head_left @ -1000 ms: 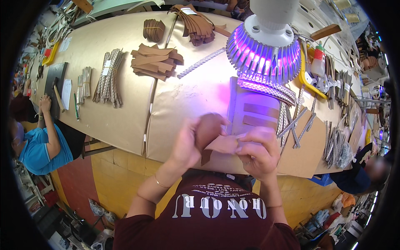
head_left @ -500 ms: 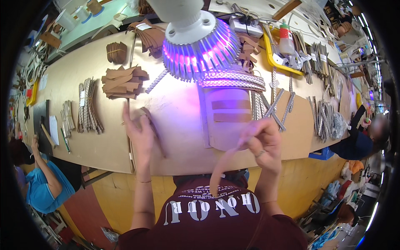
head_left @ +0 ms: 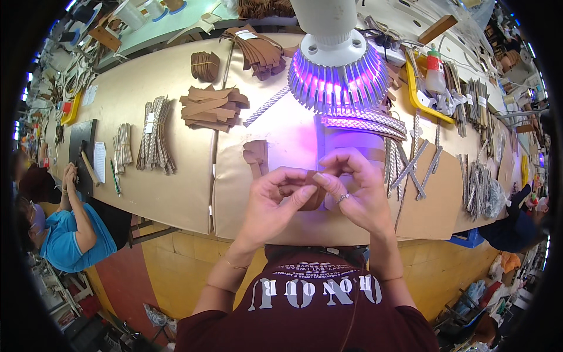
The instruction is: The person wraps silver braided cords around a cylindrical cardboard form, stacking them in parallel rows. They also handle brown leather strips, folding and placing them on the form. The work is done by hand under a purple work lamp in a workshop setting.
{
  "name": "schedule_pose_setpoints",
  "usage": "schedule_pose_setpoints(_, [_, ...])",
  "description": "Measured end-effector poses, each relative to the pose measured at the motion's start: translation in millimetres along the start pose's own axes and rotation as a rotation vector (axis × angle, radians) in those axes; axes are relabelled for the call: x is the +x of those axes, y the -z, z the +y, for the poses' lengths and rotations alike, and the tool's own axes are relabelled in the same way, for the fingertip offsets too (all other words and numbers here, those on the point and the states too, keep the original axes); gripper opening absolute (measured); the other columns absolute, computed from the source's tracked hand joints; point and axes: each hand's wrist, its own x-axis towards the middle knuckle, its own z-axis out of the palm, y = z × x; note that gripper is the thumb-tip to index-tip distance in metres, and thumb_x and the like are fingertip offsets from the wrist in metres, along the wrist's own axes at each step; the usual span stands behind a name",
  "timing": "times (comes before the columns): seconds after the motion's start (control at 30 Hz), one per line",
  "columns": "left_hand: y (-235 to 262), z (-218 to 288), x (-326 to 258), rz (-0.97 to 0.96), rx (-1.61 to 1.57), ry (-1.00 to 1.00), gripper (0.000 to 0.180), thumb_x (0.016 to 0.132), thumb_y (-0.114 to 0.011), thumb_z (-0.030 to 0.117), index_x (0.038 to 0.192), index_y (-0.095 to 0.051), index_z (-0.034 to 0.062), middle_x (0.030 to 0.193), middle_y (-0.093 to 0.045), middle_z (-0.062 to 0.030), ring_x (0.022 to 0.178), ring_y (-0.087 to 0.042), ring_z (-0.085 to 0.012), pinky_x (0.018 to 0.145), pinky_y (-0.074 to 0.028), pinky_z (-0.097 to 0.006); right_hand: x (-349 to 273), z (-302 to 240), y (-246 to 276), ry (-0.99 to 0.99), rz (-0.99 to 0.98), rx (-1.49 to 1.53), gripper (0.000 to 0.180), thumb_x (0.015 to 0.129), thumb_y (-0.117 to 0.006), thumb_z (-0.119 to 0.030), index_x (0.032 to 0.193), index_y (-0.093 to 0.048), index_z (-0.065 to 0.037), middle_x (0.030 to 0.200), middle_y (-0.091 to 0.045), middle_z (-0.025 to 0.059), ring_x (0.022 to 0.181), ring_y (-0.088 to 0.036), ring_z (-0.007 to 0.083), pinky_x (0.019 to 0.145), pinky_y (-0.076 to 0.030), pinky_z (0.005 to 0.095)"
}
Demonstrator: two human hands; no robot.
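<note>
My left hand (head_left: pixel 274 205) and my right hand (head_left: pixel 362 190) meet in front of me over the near part of the table. Both are closed, thumbs and fingers pinching a brown leather strip (head_left: pixel 309 200) between them. Part of that strip is hidden by the fingers. Just beyond my left hand lie a few overlapping brown leather strips (head_left: pixel 256 157). Under the lamp, past my right hand, a flat pale panel carries a brown strip (head_left: pixel 370 154), partly covered by the hand.
A lamp (head_left: pixel 340 73) glowing purple hangs low over the table (head_left: pixel 187 176). Farther off lie a heap of leather strips (head_left: pixel 214 108), a tied bundle (head_left: pixel 204 66) and braided straps (head_left: pixel 366 125). A yellow tray (head_left: pixel 419 97) stands at back right. At left sits a person in blue (head_left: pixel 82 234).
My left hand has come in from the left to join the right hand. The strip that dangled from my right hand is now between both hands. The view has shifted leftward.
</note>
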Motion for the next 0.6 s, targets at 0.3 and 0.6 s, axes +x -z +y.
schedule_pose_setpoints(0.3, [3, -6, 6, 0.177, 0.016, -0.103, 0.024, 0.091, -0.066, 0.004, 0.114, -0.063, -0.0031, 0.099, -0.068, -0.0072, 0.091, -0.064, -0.0121, 0.083, -0.051, -0.025, -1, 4, -7, -0.077, -0.037, 0.122, 0.037, 0.089, -0.064, -0.002, 0.123, -0.049, -0.002, 0.087, -0.067, 0.0069, 0.084, -0.063, 0.0128, 0.079, -0.048, 0.0269])
schedule_pose_setpoints(0.6, [7, -3, 6, 0.23, 0.334, -0.276, 0.021, 0.087, -0.068, 0.0, 0.108, -0.068, -0.0034, 0.098, -0.069, -0.0092, 0.088, -0.063, -0.013, 0.081, -0.05, -0.026, -3, 5, -22, -0.115, 0.007, 0.042, 0.038, 0.088, -0.065, -0.002, 0.121, -0.047, -0.002, 0.084, -0.068, 0.0114, 0.075, -0.066, 0.0166, 0.071, -0.051, 0.0302])
